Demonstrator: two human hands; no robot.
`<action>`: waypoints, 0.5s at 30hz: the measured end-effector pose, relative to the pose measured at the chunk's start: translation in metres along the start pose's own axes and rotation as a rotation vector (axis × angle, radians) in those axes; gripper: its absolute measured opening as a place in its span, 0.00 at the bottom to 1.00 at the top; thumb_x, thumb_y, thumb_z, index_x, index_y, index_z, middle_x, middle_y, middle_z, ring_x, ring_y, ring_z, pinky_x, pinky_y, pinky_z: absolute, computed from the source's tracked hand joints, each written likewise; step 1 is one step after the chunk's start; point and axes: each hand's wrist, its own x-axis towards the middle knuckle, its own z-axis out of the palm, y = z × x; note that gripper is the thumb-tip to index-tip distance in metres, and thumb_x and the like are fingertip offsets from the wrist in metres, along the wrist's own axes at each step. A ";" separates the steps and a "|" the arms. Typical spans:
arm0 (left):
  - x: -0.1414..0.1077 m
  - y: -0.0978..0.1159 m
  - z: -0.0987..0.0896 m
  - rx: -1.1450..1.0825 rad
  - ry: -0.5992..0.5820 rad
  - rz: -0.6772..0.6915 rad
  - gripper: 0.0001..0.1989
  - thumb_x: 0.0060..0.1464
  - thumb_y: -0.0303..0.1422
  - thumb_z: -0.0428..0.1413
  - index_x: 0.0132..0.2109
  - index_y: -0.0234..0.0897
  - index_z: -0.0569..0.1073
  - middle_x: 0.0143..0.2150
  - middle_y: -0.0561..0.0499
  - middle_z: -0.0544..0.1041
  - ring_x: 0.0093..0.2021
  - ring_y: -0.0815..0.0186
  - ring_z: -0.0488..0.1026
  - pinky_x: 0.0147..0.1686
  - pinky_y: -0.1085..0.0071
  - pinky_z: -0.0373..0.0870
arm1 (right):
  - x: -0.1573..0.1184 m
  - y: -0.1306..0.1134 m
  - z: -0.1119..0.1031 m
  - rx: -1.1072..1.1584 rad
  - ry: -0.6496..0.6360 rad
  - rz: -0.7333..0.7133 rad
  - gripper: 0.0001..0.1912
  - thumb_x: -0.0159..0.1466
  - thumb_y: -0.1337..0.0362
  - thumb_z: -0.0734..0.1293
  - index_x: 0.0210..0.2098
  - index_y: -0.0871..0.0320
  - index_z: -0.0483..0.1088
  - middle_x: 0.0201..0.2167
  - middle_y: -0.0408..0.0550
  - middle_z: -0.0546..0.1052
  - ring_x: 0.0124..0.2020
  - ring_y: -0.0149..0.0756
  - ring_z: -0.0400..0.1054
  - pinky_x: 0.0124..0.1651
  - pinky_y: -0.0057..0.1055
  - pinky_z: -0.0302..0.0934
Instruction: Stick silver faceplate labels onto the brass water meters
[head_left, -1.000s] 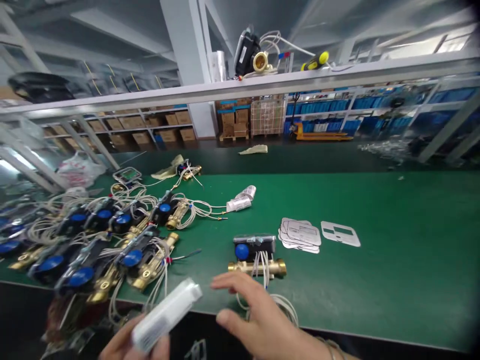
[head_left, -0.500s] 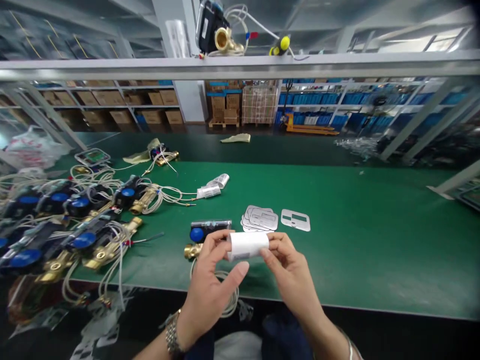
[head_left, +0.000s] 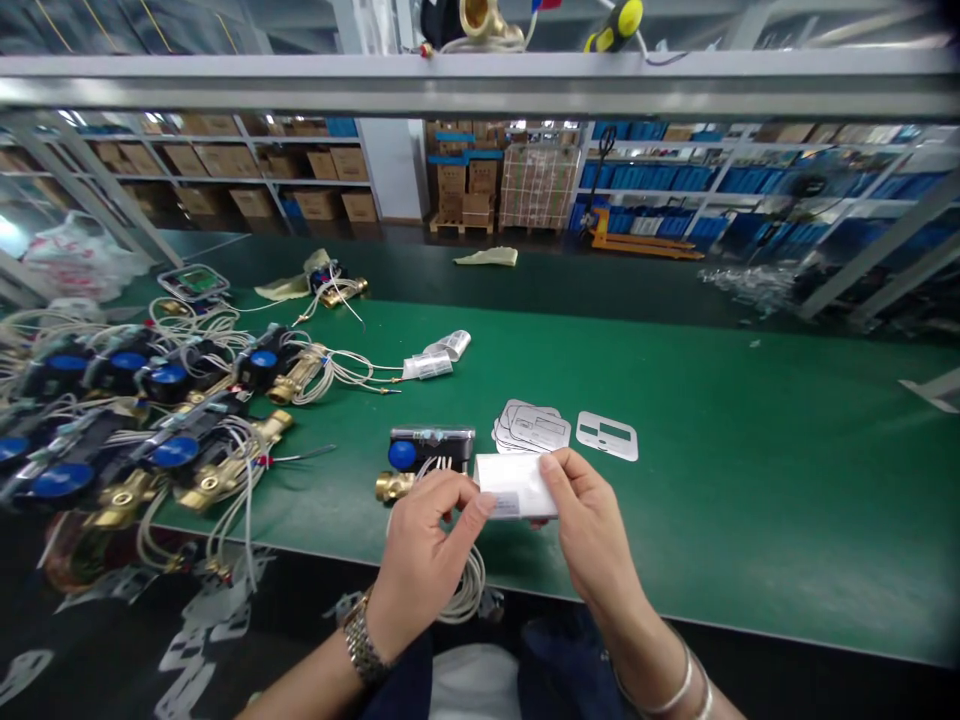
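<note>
A folded white label sheet (head_left: pixel 514 475) with small grey print on its lower left is held over the bench's front part. My right hand (head_left: pixel 596 530) grips its right end, thumb on the front. My left hand (head_left: pixel 427 540) pinches its lower left corner between thumb and forefinger. Just behind my left hand lies a meter (head_left: pixel 442 440) with a black body, blue cap and brass fitting; its coiled cable hangs past the bench edge. Beyond the sheet are a pile of white cut-out face stickers (head_left: pixel 529 425) and a single sticker (head_left: pixel 607 436) on its right.
Several similar meters (head_left: pixel 176 450) with tangled cables crowd the left of the green bench (head_left: pixel 712 480). Rolled printed labels (head_left: pixel 427 367) lie mid-bench. A shelf beam (head_left: pixel 480 85) crosses above, carrying a yellow-black tool (head_left: pixel 615 25). Clear plastic scraps (head_left: pixel 750 288) lie back right.
The label sheet, earlier curled round my fingers, is now flatter with print showing. My left fingers have come out of the curl to its corner. The view has tipped downward.
</note>
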 end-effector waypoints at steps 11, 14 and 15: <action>0.002 -0.007 -0.006 0.045 0.038 -0.029 0.11 0.66 0.39 0.60 0.37 0.39 0.76 0.31 0.56 0.74 0.32 0.69 0.68 0.35 0.72 0.62 | -0.005 0.005 0.004 -0.436 0.176 -0.503 0.18 0.70 0.54 0.70 0.57 0.50 0.68 0.47 0.50 0.77 0.42 0.40 0.71 0.38 0.36 0.67; 0.002 -0.008 -0.004 -0.030 0.022 -0.056 0.09 0.67 0.40 0.59 0.40 0.40 0.78 0.32 0.56 0.75 0.32 0.69 0.68 0.35 0.72 0.62 | -0.010 -0.001 0.001 -0.791 0.144 -0.865 0.13 0.69 0.64 0.71 0.53 0.47 0.76 0.57 0.50 0.73 0.56 0.47 0.64 0.55 0.46 0.62; 0.002 -0.008 -0.002 -0.056 0.014 -0.070 0.10 0.68 0.40 0.58 0.41 0.40 0.79 0.32 0.55 0.75 0.32 0.69 0.67 0.35 0.72 0.62 | -0.012 -0.003 0.001 -0.856 0.105 -0.916 0.12 0.69 0.67 0.71 0.51 0.47 0.77 0.55 0.49 0.75 0.57 0.47 0.63 0.57 0.48 0.60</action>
